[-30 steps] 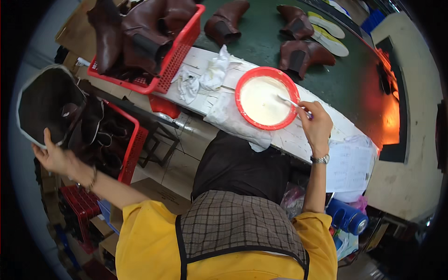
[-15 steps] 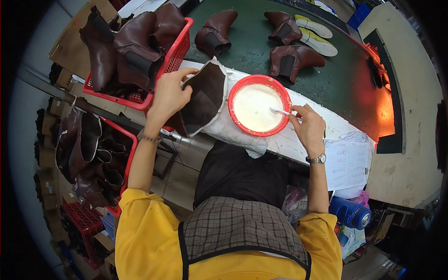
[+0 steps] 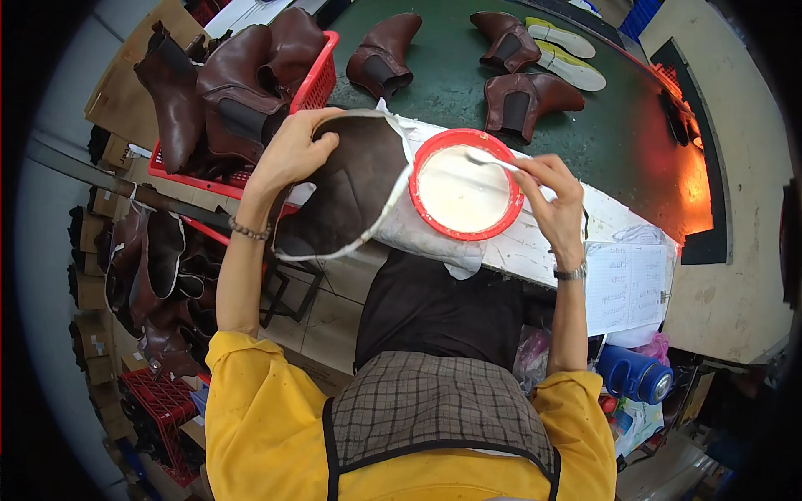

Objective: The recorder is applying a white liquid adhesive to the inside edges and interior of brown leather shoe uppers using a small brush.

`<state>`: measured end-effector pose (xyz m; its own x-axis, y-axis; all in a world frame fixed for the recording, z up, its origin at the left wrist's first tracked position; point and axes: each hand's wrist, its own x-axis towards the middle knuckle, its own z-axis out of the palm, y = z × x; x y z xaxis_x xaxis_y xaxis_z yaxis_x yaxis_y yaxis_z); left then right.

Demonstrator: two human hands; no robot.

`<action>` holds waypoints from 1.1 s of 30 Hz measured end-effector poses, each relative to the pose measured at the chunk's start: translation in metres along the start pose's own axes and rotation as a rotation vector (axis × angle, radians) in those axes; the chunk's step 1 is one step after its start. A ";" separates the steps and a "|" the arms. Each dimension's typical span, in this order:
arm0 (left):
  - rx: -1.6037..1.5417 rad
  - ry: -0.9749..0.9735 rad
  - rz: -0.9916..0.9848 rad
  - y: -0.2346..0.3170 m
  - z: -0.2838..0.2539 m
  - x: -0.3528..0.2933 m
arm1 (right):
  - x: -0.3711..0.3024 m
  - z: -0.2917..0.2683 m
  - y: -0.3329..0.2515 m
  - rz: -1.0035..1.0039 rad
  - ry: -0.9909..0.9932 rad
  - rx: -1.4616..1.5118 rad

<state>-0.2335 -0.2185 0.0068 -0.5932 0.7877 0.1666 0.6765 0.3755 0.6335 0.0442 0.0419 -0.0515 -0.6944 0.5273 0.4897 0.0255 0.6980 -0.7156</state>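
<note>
My left hand (image 3: 292,152) grips a brown leather boot upper (image 3: 355,179) by its rim, thumb inside. Its wide opening, edged in white, faces me and shows the dark inner side. To the right of it, a red bowl (image 3: 423,214) of creamy white liquid (image 3: 461,196) sits at the bench edge. Between the fingers of my right hand (image 3: 555,200) is a thin white-handled tool (image 3: 494,161) with a greyish tip. That tip is over the far part of the bowl; its exact kind is unclear.
Brown boots (image 3: 238,92) fill a red basket (image 3: 322,75) at the left, with more uppers (image 3: 159,275) below. Several boots (image 3: 526,104) and pale soles (image 3: 568,67) lie on the green belt (image 3: 451,75), which runs toward an orange-lit opening (image 3: 689,184). Written paper (image 3: 622,284) lies right.
The boot upper has turned so its opening faces me more widely, and it sits lower. My right hand has raised the tool from the liquid toward the bowl's far side.
</note>
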 end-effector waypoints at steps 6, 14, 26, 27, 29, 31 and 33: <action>-0.148 -0.316 0.057 0.037 -0.008 -0.014 | 0.038 0.032 -0.016 -0.264 -0.120 0.051; -0.557 -0.024 -0.105 0.030 -0.013 -0.024 | 0.006 0.035 -0.022 -0.188 -0.027 0.077; -0.495 0.167 -0.165 -0.029 0.065 -0.010 | -0.025 0.013 0.012 0.089 -0.198 -0.531; -0.463 0.103 -0.155 -0.041 0.072 -0.018 | -0.027 0.013 0.014 0.040 -0.247 -0.660; -0.153 -0.053 0.004 -0.047 0.075 -0.041 | -0.030 0.008 0.012 0.051 -0.199 -0.653; 0.054 -0.126 0.104 -0.044 0.081 -0.057 | -0.033 0.000 0.008 0.063 -0.153 -0.649; 0.086 -0.111 0.078 -0.047 0.092 -0.073 | -0.033 -0.004 0.007 0.212 -0.221 -0.603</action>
<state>-0.1821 -0.2484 -0.1040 -0.4887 0.8634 0.1256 0.7565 0.3476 0.5540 0.0701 0.0315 -0.0706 -0.7592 0.6161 0.2100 0.5299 0.7724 -0.3501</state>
